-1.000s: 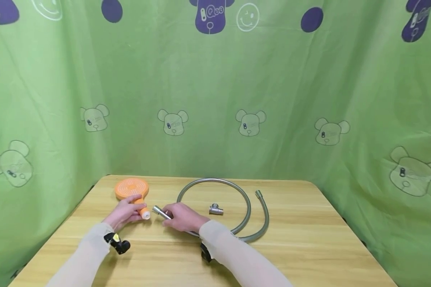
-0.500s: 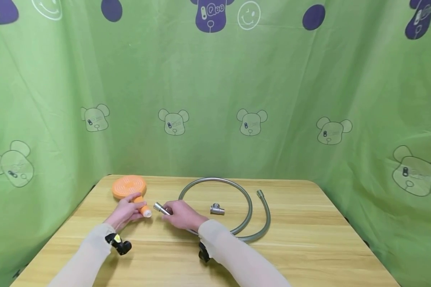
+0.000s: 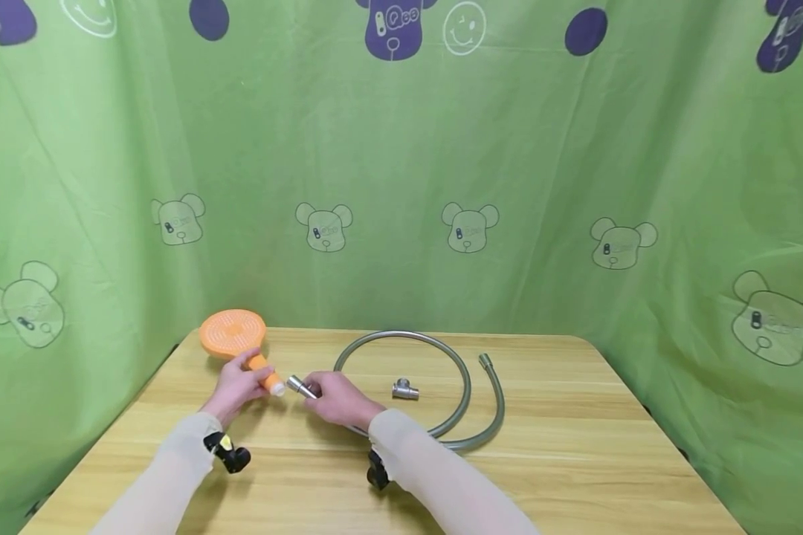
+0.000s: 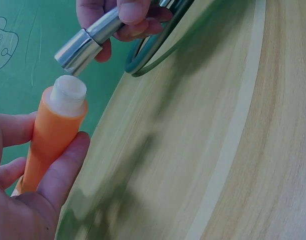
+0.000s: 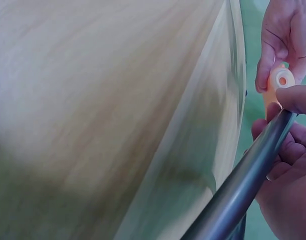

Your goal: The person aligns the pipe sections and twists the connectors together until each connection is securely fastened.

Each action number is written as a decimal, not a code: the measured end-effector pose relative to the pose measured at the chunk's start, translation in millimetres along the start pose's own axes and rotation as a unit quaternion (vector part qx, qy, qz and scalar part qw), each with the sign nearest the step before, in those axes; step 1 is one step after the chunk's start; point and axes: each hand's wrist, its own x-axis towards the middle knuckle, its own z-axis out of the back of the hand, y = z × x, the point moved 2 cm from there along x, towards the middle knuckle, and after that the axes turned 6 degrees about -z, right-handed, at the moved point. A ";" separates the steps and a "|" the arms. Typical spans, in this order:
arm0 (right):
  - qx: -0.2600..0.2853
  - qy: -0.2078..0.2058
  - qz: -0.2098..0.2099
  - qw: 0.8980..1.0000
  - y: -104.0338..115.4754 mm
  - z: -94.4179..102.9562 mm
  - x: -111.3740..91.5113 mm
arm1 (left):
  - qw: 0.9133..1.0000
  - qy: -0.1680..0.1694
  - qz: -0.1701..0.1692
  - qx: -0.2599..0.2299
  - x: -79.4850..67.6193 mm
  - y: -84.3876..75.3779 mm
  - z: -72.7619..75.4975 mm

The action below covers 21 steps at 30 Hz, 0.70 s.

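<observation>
My left hand [image 3: 236, 383] grips the handle of an orange shower head [image 3: 233, 332], its round spray face turned up and away at the left. The handle's white threaded end [image 4: 69, 95] points toward my right hand [image 3: 341, 399]. That hand pinches a grey shower hose [image 5: 238, 185] just behind its chrome end fitting [image 4: 83, 52]. In the left wrist view the fitting is tilted, its mouth right at the white thread, the two out of line. From the right hand the hose loops round on the table, its other end fitting [image 3: 485, 361] lying at the right.
A small chrome tee-shaped valve [image 3: 404, 389] lies inside the hose loop. All this is on a wooden table [image 3: 575, 446], with a green patterned curtain [image 3: 401, 282] hanging behind and at both sides. A black wrist camera [image 3: 227, 452] sits on the left sleeve.
The left hand has raised and tilted the shower head, its round face moving up and left while the white end has come nearer the hose fitting. The right hand has barely moved.
</observation>
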 end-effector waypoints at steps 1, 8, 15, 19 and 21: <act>0.006 0.001 -0.002 1.000 -0.1 0.2 -0.3 | 1.000 -0.001 -0.002 0.001 0.0 -0.4 0.5; 0.025 -0.001 -0.006 1.000 0.9 0.7 -1.3 | 1.000 -0.014 -0.004 0.013 -2.2 -2.1 3.0; 0.020 -0.018 -0.007 1.000 3.4 1.1 -0.5 | 0.999 -0.022 -0.009 0.024 -2.5 -2.7 3.9; 0.027 -0.019 -0.008 0.999 5.1 0.8 -0.1 | 0.999 -0.027 -0.011 0.032 -2.6 -2.8 4.8; 0.028 -0.019 -0.006 0.999 6.5 -0.1 0.4 | 0.999 -0.027 -0.012 0.033 -2.4 -2.6 5.3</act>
